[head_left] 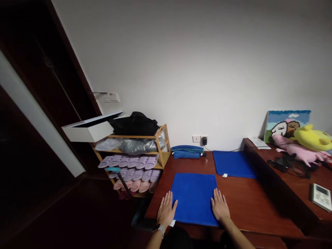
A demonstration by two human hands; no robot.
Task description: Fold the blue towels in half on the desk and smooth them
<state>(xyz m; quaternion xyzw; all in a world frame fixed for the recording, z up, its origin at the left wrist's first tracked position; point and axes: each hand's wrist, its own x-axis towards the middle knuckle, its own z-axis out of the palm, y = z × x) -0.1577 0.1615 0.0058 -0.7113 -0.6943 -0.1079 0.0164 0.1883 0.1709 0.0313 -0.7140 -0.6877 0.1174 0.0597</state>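
A blue cloth (194, 199) lies flat and spread out on the reddish-brown wooden table (241, 211) in front of me. My left hand (166, 211) rests open on its left edge, fingers pointing away from me, with a watch on the wrist. On the right edge my right hand (220, 206) lies flat, fingers stretched out. A white tag (172, 223) sticks out at the cloth's near left corner. Farther back to the right lies a second blue cloth (233, 163), also with a white tag. Neither hand grips anything.
Against the wall lies a rolled blue item (187, 152) near a plugged-in black adapter (204, 140). A wooden shoe rack (163, 145) with several slippers stands left. On the raised surface at right are plush toys (298, 148), cables (293, 166) and a white device (321, 196).
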